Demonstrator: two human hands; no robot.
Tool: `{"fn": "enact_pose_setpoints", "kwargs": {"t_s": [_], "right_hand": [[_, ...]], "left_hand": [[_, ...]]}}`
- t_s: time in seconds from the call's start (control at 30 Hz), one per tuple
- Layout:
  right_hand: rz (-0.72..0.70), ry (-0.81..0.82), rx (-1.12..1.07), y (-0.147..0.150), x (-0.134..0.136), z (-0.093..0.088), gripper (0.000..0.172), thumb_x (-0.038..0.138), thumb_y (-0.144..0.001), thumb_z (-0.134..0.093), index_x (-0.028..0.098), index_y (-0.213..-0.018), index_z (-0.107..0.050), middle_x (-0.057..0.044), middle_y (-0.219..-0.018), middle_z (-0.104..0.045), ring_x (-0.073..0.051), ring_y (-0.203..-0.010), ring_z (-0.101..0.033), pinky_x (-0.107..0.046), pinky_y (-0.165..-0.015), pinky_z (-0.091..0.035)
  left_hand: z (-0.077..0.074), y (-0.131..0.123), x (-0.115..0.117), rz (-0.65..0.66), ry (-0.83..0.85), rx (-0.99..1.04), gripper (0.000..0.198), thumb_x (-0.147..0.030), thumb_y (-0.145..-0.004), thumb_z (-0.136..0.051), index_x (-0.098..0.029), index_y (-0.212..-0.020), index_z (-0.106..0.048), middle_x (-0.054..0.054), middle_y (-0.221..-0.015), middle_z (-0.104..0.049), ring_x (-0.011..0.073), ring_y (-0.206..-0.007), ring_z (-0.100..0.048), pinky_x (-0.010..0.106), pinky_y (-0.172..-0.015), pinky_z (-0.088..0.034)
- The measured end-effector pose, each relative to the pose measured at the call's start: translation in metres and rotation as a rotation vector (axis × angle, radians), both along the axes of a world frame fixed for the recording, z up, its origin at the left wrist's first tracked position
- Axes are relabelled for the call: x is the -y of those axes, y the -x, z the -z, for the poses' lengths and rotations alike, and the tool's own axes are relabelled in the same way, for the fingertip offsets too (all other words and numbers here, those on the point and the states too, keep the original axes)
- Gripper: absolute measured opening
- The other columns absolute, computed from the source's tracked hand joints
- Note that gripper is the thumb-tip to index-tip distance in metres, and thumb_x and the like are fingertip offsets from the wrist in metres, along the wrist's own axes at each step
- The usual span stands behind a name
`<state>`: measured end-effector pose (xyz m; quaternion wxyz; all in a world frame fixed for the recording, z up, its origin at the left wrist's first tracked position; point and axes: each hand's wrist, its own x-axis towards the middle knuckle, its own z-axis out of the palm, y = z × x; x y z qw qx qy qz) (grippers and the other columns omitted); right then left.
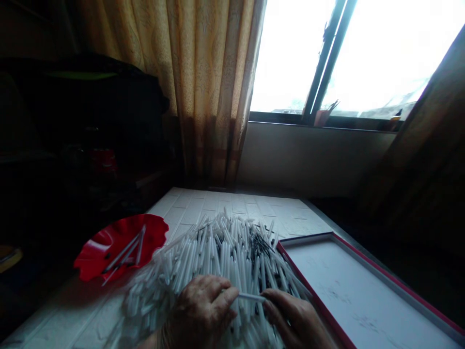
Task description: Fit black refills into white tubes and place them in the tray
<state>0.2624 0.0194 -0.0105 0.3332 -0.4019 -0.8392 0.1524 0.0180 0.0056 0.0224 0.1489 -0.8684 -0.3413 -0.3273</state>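
Observation:
Between my two hands, close to the near side of the table, stretches a slim whitish pen-like tube (251, 296). My left hand (205, 303) pinches one end of it between thumb and fingers. The other end is in the closed fingers of my right hand (296, 312). Below and beyond both hands spreads a large loose pile of translucent white pen-like tubes (225, 252), with thin black pieces (259, 242) mixed in. What the tube's ends look like is hidden by my fingers.
A red wavy-rimmed bowl (94, 247) on the left holds several thin tubes. To the right lies a shallow box tray (348, 286) with a red rim and a white marked floor. The white brick-patterned table (261, 203) ends before a curtain (210, 87) and window.

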Motion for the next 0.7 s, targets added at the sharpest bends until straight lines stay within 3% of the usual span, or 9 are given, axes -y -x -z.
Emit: {"fn": "enact_pose_setpoints", "kwargs": {"t_s": [0.17, 0.33, 0.4, 0.7], "right_hand": [[0.007, -0.012, -0.020, 0.000, 0.002, -0.006, 0.025, 0.032, -0.101, -0.044, 0.020, -0.095, -0.064, -0.002, -0.071, -0.069, -0.015, -0.060, -0.066, -0.021, -0.051, -0.047], [0.005, -0.057, -0.081, 0.002, -0.001, 0.000, 0.026, 0.033, -0.102, -0.042, 0.021, -0.091, -0.063, 0.000, -0.065, -0.067, -0.014, -0.054, -0.063, -0.021, -0.049, -0.044], [0.011, -0.084, -0.114, 0.002, -0.003, 0.006, 0.027, 0.034, -0.102, -0.042, 0.022, -0.090, -0.062, 0.001, -0.063, -0.066, -0.013, -0.051, -0.061, -0.021, -0.049, -0.043], [0.043, -0.073, -0.127, 0.002, -0.006, 0.016, 0.027, 0.037, -0.101, -0.043, 0.023, -0.092, -0.064, 0.000, -0.068, -0.068, -0.014, -0.055, -0.063, -0.022, -0.051, -0.043]], "left_hand": [[-0.012, 0.034, -0.005, -0.091, 0.032, 0.022, 0.023, -0.017, -0.096, -0.045, -0.022, -0.106, -0.065, 0.006, -0.092, -0.074, 0.0234, -0.083, -0.071, 0.035, -0.074, -0.056], [0.000, 0.100, -0.021, -0.414, 0.214, 0.052, 0.028, -0.036, -0.092, -0.053, -0.024, -0.109, -0.071, 0.008, -0.108, -0.075, 0.0297, -0.100, -0.069, 0.042, -0.089, -0.053], [0.006, 0.114, -0.024, -0.457, 0.311, 0.042, 0.030, -0.042, -0.090, -0.056, -0.025, -0.108, -0.072, 0.007, -0.109, -0.075, 0.0310, -0.103, -0.069, 0.043, -0.091, -0.053], [0.012, 0.107, -0.024, -0.471, 0.441, 0.097, 0.031, -0.036, -0.087, -0.053, -0.024, -0.108, -0.072, 0.007, -0.109, -0.076, 0.0313, -0.109, -0.067, 0.048, -0.098, -0.051]]}}
